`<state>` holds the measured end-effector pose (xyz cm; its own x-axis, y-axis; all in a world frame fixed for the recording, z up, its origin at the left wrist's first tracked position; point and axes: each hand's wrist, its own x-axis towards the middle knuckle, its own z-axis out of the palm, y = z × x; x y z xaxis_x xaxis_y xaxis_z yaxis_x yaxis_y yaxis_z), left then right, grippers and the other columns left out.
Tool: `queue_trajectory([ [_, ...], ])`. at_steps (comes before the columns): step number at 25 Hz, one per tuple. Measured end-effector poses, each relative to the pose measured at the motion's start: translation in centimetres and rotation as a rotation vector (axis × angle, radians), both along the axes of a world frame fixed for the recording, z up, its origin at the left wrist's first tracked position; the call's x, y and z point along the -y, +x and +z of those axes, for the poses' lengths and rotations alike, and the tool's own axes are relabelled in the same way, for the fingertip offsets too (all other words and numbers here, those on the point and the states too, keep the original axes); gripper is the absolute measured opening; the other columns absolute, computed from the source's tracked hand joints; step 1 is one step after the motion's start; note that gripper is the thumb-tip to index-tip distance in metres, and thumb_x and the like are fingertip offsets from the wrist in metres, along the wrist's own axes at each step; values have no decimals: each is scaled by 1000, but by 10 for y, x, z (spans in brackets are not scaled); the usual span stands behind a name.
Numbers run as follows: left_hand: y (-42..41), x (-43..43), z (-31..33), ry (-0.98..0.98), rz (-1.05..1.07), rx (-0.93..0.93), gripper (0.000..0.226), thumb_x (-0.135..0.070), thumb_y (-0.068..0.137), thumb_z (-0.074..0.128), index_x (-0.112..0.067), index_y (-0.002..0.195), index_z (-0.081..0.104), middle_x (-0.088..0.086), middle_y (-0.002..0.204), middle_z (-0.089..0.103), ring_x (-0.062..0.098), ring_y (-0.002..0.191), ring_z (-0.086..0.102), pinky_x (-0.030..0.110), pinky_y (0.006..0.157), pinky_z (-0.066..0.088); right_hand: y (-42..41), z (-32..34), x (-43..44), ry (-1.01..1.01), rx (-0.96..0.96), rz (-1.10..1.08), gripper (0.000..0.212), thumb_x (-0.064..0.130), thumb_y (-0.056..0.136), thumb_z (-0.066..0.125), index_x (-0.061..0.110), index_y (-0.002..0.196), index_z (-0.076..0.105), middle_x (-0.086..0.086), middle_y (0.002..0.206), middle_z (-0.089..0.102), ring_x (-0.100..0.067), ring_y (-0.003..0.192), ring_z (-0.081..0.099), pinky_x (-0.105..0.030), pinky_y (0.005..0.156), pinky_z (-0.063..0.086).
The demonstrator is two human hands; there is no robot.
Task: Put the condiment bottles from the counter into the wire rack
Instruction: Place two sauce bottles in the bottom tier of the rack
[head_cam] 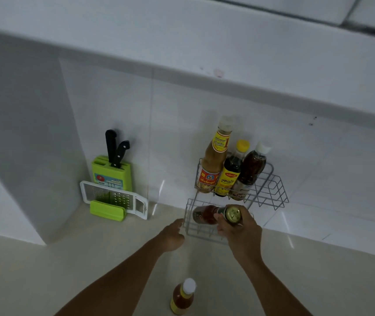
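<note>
Lime-green knife block (111,173), grey wire rack (270,190)

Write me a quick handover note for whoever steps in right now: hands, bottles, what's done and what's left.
Right hand: grip closed on the gold-capped bottle, lowering it into the lower tier of the wire rack.
Left hand: empty, at the rack's lower left edge; contact unclear.
Done: three bottles stand in the upper tier: tall orange one, yellow-capped one, white-capped dark one.
Left: release the held bottle, then rack the red sauce bottle on the counter.
</note>
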<state>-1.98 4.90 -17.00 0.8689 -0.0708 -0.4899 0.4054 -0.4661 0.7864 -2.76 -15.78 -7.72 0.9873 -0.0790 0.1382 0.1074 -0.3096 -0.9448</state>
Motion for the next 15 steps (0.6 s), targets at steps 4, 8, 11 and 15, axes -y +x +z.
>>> queue_trajectory([
  [4,13,18,-4,-37,87,-5,70,1,88,44,-17,154,28,7,155,40,25,142,41,29,107,40,25,-17,-13,-10,-4,-3,26,31,72,88,33,91,70,3,84,75,-25,77,76,-49,67,64],
  [8,19,18,-12,-46,127,7,70,-1,82,46,-17,150,38,10,150,48,27,138,46,32,110,40,36,-28,-25,-121,-10,-5,29,27,73,89,22,96,72,4,82,75,-18,75,75,-45,66,65],
  [11,24,12,-19,-27,107,-8,84,-14,66,47,-21,149,40,7,146,53,26,132,52,39,107,48,46,-33,-31,-184,-26,8,29,30,73,88,19,95,73,3,80,76,-18,72,75,-44,66,65],
  [15,27,11,-24,-4,104,-16,84,-19,62,45,-20,146,43,7,139,58,26,122,59,40,101,52,64,-34,-39,-192,-92,85,24,30,71,85,22,90,73,3,80,77,-19,72,75,-42,65,65],
])
